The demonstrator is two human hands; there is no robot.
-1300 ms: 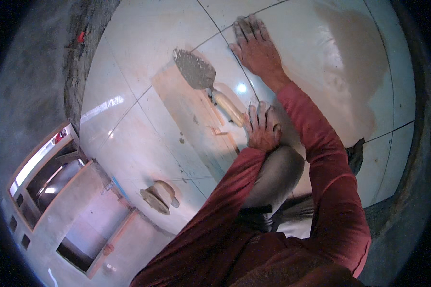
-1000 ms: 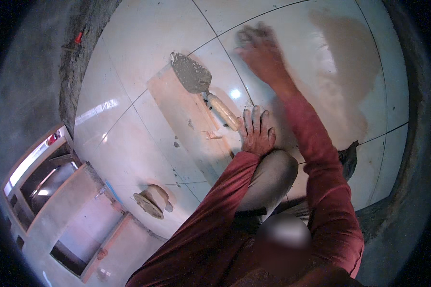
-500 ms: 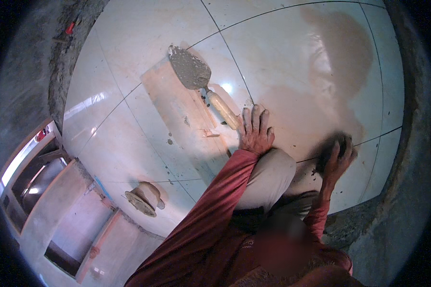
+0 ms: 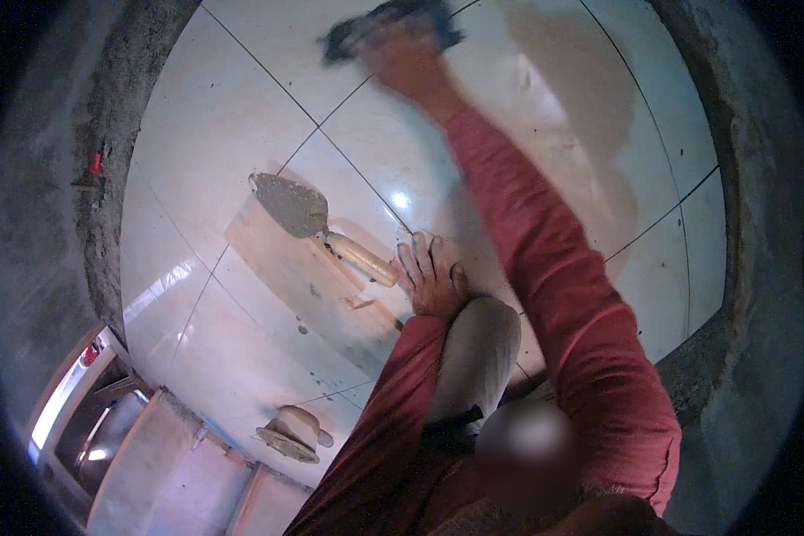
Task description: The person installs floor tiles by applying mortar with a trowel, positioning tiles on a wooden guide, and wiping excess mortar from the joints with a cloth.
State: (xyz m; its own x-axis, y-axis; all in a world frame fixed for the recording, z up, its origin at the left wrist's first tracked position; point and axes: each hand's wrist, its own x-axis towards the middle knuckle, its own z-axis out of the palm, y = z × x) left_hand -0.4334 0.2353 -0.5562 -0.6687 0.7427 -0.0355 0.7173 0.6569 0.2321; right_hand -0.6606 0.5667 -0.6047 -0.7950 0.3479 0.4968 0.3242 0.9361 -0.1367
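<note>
My right hand [image 4: 400,55] is stretched far forward over the tiled floor [image 4: 232,116]. Its fingers are smeared by motion but close over a dark rag [image 4: 436,20], pressed to the tiles near a joint line. My left hand [image 4: 436,288] lies flat on the floor beside my knee, fingers spread and holding nothing. Just left of its fingertips is the wooden handle of a trowel [image 4: 293,207]. Grey mortar coats the trowel's blade. The trowel rests on a tan, flat, board-like piece [image 4: 263,246].
A dusty, wide-rimmed, cup-shaped object [image 4: 290,433] sits on the tiles at lower left. Rough grey walls [image 4: 54,179] bound the floor, and a small red item [image 4: 96,163] is by the left one. A brownish wet-looking patch [image 4: 590,98] spreads across the tiles at right.
My right hand has swept from the near right to the far middle with the dark rag. The view has shifted; my left hand still rests flat beside the trowel handle.
</note>
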